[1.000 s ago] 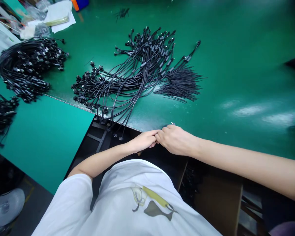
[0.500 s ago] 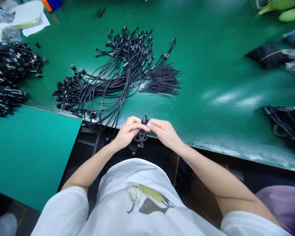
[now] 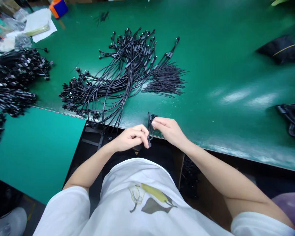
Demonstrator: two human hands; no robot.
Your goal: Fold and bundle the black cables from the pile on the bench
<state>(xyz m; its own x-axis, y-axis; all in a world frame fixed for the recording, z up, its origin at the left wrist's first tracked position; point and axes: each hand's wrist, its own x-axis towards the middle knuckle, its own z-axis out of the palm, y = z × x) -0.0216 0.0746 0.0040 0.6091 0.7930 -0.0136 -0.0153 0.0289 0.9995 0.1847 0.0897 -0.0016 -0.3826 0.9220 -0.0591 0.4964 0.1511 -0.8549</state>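
Between my hands, over the table's front edge, is a small coiled black cable point(image 3: 150, 126), its loops standing roughly upright. My right hand point(image 3: 169, 130) pinches it near the top from the right, thumb against forefinger. From the left, my left hand point(image 3: 132, 137) has curled fingers against the coil's lower part; the thumb is mostly hidden. Beyond my hands lies a spread bundle of black cables point(image 3: 127, 72) with small connectors at both ends. Beside that bundle is a fan of thin black ties point(image 3: 166, 80).
More black cables point(image 3: 17, 72) are piled at the left. Papers and plastic bags point(image 3: 39, 24) lie at the back left, near an orange and blue object point(image 3: 58, 8). A black pouch point(image 3: 280, 49) and another coiled cable point(image 3: 293, 119) lie at the right of the green table point(image 3: 211, 49).
My hands have drawn slightly apart, the left lower and the right still at the coil's top. The coil has turned and shows narrower. The whole view has shifted a little.
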